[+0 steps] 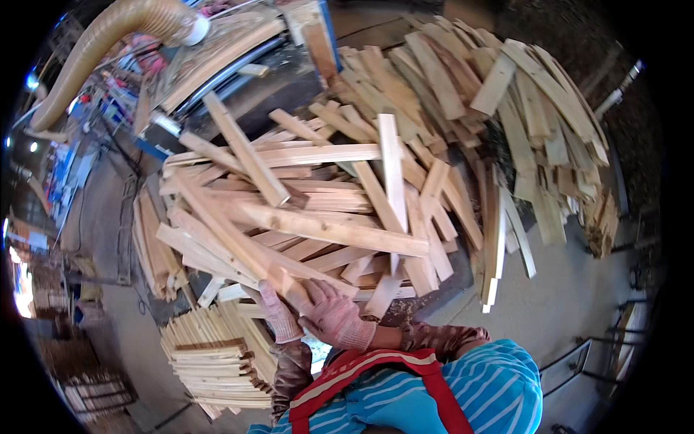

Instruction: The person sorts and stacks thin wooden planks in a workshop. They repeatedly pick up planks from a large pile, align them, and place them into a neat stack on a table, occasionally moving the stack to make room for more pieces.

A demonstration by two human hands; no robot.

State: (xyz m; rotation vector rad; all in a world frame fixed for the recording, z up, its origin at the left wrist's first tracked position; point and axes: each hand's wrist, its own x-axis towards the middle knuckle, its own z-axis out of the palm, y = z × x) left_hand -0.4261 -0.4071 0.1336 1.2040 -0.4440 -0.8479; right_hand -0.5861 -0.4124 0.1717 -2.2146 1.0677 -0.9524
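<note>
Both my hands wear pinkish, worn knit gloves and meet at the near end of a long wooden board [230,237]. That board runs from my hands up and to the left across a heap of loose planks [329,230]. My left hand [279,314] is closed at the left side of its end. From the right, my right hand [337,315] closes over the same end, its fingers partly hidden against the wood. Other pale planks lie crosswise under and beside the board, touching it in places.
A neat stack of wooden strips [217,365] stands at lower left. Behind the heap is a machine [249,98], with a ribbed tan hose [108,36] at its left. A large pile of boards [531,116] fills the far right, above grey floor [571,278].
</note>
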